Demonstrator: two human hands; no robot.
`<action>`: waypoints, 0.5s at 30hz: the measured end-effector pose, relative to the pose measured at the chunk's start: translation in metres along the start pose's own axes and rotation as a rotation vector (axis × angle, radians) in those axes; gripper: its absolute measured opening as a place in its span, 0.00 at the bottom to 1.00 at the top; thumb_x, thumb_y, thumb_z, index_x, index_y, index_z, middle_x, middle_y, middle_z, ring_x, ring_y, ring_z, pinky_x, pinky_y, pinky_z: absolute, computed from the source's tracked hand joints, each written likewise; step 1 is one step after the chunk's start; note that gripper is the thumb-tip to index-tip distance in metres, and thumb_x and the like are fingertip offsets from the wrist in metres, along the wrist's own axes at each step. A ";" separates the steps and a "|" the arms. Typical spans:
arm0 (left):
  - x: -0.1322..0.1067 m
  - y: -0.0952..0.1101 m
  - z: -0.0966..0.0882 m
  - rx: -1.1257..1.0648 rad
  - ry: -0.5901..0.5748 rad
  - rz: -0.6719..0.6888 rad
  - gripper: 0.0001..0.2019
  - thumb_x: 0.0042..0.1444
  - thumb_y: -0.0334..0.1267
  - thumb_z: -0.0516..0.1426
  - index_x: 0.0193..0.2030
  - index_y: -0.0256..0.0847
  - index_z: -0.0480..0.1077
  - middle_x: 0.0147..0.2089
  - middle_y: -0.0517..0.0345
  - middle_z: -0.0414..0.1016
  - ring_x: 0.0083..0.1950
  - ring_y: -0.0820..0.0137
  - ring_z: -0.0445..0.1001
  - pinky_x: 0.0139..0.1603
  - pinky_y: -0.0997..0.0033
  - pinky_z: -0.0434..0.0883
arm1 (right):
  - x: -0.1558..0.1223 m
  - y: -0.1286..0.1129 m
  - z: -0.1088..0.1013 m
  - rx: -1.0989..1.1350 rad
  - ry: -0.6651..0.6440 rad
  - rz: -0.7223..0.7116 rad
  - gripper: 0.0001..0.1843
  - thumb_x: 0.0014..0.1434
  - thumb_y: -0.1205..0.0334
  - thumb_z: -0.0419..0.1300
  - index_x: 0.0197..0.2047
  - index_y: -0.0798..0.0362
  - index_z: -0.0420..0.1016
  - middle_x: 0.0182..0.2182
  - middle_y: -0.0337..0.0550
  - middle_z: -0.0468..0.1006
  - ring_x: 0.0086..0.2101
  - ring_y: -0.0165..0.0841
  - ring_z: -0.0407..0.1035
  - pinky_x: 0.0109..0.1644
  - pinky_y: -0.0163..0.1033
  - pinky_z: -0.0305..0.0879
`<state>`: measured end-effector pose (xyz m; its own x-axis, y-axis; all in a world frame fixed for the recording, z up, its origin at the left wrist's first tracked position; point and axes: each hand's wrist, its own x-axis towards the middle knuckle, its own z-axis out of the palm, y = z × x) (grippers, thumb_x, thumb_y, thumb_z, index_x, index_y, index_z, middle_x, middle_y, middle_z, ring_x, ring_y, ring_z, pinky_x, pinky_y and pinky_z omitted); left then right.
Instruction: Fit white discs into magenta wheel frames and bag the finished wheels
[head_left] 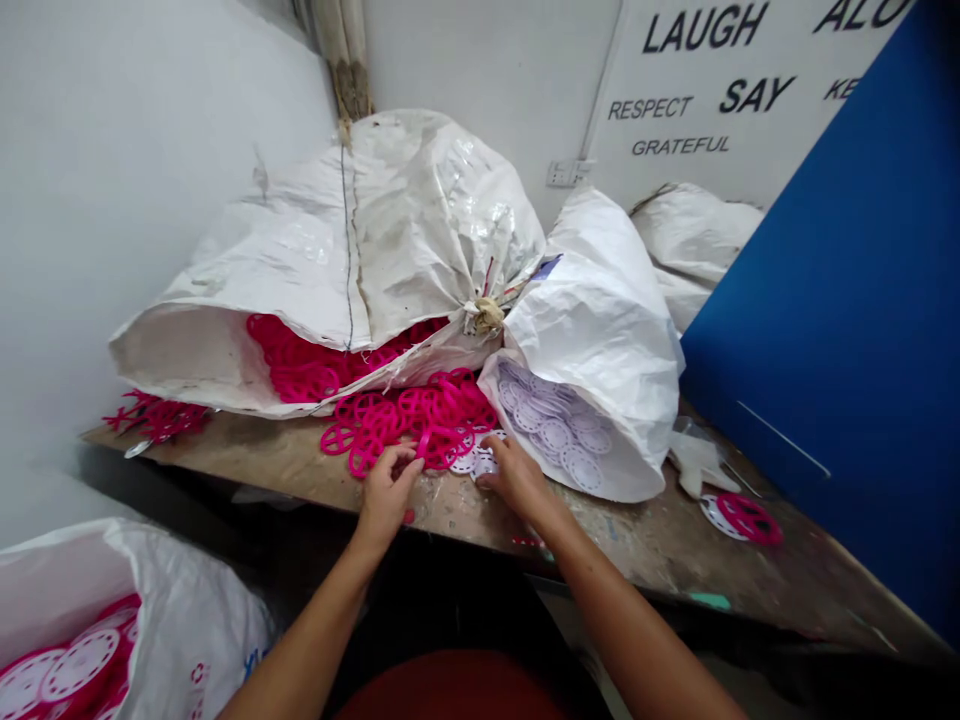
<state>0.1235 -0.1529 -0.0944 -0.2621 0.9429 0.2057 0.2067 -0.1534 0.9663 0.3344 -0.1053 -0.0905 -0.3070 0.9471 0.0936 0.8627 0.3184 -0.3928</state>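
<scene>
My left hand rests at the near edge of a heap of pink wheel-shaped plastic discs on the worn wooden table, its fingers curled on a pink disc. My right hand is just beside it, fingers pinched on a white disc at the heap's right edge. The pink discs spill from a large white woven sack lying on its side. A second white sack to the right spills white discs.
A joined pink and white disc lies on the table at the right beside a blue panel. A white sack with joined discs stands at the lower left. More sacks lie against the back wall.
</scene>
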 end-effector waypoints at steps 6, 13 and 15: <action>-0.024 -0.002 -0.002 -0.432 0.044 -0.307 0.13 0.51 0.45 0.60 0.37 0.40 0.64 0.34 0.58 0.75 0.40 0.68 0.76 0.45 0.64 0.72 | 0.000 0.011 -0.003 0.008 -0.062 0.027 0.26 0.49 0.59 0.65 0.52 0.47 0.67 0.46 0.44 0.67 0.39 0.36 0.68 0.39 0.36 0.58; -0.034 0.009 -0.001 -0.876 0.030 -0.540 0.12 0.48 0.33 0.63 0.40 0.39 0.67 0.37 0.57 0.77 0.39 0.72 0.77 0.46 0.69 0.72 | 0.003 0.023 -0.006 0.231 -0.006 0.031 0.17 0.46 0.60 0.65 0.42 0.50 0.72 0.34 0.40 0.70 0.33 0.33 0.66 0.36 0.36 0.58; -0.038 0.012 0.003 -0.869 0.007 -0.538 0.12 0.50 0.34 0.62 0.41 0.39 0.67 0.38 0.56 0.77 0.39 0.71 0.77 0.45 0.68 0.72 | -0.003 0.019 -0.008 0.512 0.068 0.027 0.11 0.50 0.58 0.62 0.37 0.52 0.70 0.29 0.37 0.69 0.29 0.31 0.64 0.33 0.36 0.59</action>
<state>0.1392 -0.1899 -0.0910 -0.1249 0.9487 -0.2905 -0.6944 0.1256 0.7086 0.3551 -0.1018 -0.0911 -0.2457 0.9606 0.1297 0.5572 0.2495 -0.7920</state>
